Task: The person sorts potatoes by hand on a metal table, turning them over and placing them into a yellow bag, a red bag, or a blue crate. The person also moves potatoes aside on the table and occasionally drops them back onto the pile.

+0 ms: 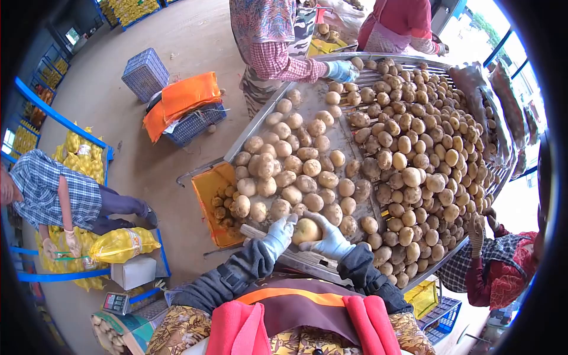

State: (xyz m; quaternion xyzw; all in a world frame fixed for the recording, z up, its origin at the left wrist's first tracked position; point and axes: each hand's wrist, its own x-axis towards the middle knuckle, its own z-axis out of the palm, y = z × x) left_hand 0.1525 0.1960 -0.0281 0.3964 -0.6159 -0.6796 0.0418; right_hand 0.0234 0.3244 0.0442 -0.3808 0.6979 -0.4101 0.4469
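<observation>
Potatoes (307, 168) lie in a wide spread on a metal sorting table (236, 142), just beyond my hands. My right hand (330, 239), in a pale glove, is closed on a large light potato (307, 231) at the near edge. My left hand (280, 235), gloved too, is at the left side of the same potato; its fingers are bent, and whether they grip anything is hard to see. An orange-yellow container (204, 204) with small potatoes stands left of my left hand.
Co-workers stand at the far side (272, 47) and right end (503, 260) of the table. Another person (65, 195) handles yellow net bags at the left. Blue crates (146, 74) and orange sacks (189, 97) sit on the floor.
</observation>
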